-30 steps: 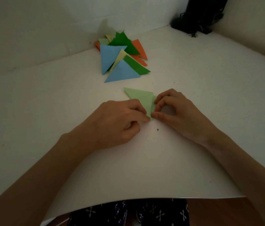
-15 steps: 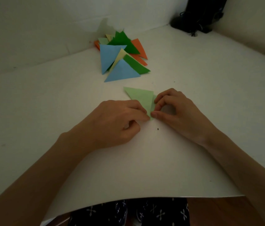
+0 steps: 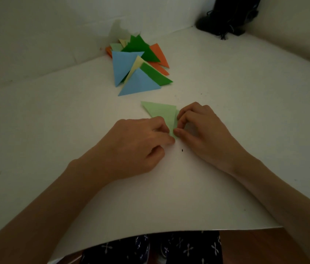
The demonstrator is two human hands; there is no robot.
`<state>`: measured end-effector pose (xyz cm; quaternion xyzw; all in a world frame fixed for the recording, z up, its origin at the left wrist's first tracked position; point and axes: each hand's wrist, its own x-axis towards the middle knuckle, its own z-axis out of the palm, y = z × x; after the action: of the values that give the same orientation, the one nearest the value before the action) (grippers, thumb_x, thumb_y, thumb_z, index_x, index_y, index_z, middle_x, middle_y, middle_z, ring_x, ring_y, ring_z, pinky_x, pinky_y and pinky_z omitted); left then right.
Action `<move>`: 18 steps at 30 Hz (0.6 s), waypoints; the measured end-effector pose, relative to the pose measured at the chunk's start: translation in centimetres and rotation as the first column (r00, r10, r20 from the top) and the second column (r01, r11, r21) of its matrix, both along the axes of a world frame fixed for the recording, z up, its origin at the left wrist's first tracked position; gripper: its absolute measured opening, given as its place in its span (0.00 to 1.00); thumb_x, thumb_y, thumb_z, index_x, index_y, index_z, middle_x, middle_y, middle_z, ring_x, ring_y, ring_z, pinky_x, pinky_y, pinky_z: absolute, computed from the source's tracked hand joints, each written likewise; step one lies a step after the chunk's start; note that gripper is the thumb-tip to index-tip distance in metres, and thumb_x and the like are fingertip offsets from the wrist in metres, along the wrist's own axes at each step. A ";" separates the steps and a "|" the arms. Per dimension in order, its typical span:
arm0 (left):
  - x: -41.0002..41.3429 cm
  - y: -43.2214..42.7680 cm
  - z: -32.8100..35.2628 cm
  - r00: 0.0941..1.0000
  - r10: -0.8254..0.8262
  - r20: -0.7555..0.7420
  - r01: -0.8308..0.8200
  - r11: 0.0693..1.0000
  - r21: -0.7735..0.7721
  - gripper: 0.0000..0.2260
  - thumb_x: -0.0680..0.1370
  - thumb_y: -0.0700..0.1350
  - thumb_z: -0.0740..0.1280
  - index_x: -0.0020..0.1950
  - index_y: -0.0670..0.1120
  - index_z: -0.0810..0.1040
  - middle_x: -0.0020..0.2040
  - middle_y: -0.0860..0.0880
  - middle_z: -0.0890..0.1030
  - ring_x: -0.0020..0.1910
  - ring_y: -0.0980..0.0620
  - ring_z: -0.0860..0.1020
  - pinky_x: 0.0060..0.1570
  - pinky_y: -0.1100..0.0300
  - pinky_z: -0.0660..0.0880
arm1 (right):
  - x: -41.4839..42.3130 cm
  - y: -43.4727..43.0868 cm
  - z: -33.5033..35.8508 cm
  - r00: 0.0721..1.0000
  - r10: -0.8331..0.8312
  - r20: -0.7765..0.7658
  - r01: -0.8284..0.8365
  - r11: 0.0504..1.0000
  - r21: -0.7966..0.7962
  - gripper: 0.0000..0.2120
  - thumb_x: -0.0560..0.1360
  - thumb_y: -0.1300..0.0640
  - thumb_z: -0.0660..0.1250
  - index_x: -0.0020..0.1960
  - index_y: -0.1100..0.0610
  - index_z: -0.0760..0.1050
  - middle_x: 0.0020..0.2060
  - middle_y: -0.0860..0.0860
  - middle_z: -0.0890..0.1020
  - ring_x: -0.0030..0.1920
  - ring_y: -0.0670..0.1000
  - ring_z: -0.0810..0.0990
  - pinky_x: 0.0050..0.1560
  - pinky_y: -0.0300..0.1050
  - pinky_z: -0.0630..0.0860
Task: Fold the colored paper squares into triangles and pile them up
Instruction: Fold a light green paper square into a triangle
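1. Pale-green paper triangle sits between the fingertips.
2. Curled left hand pinches its near corner, right hand its edge, probably lining up layers.
3. Finished pile lies beyond the fingers.

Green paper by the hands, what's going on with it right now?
A person is folding a green paper into a triangle on the white table. The left hand and the right hand both pinch it at its near corner, fingers curled, seemingly pressing the crease. It has not yet joined the pile of blue, green, yellow and orange triangles farther back.
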<state>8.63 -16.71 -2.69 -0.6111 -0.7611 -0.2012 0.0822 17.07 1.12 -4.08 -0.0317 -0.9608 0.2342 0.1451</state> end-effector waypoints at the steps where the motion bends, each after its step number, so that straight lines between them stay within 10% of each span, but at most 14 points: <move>1: 0.1 0.1 0.0 1.000 0.002 -0.004 -0.002 1.000 0.004 0.16 0.72 0.47 0.56 0.48 0.50 0.84 0.47 0.52 0.82 0.35 0.51 0.80 0.27 0.60 0.71 | 0.0 0.0 -0.1 1.000 -0.003 -0.003 0.003 1.000 0.028 0.09 0.71 0.51 0.63 0.44 0.57 0.75 0.48 0.51 0.76 0.47 0.53 0.72 0.49 0.50 0.69; 13: 0.2 0.5 -0.2 0.998 0.059 -0.015 -0.059 0.997 0.052 0.13 0.74 0.52 0.57 0.41 0.47 0.78 0.42 0.52 0.79 0.33 0.50 0.77 0.24 0.57 0.71 | 1.0 3.3 1.3 0.955 0.287 0.073 -0.283 0.957 -0.060 0.16 0.74 0.62 0.62 0.62 0.57 0.75 0.67 0.51 0.71 0.67 0.44 0.67 0.68 0.31 0.58; 18: -0.7 0.6 -1.0 0.989 0.137 0.057 -0.142 0.985 0.093 0.14 0.73 0.59 0.59 0.45 0.50 0.75 0.43 0.54 0.76 0.34 0.55 0.75 0.28 0.62 0.69 | 1.0 2.7 0.5 0.950 0.309 0.035 -0.311 0.938 0.152 0.17 0.76 0.48 0.61 0.57 0.56 0.79 0.56 0.53 0.78 0.51 0.52 0.76 0.55 0.45 0.71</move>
<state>7.93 -16.09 -3.70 -0.5463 -0.7933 -0.2469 0.1066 18.04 3.86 -3.55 0.1300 -0.9698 0.1784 0.1034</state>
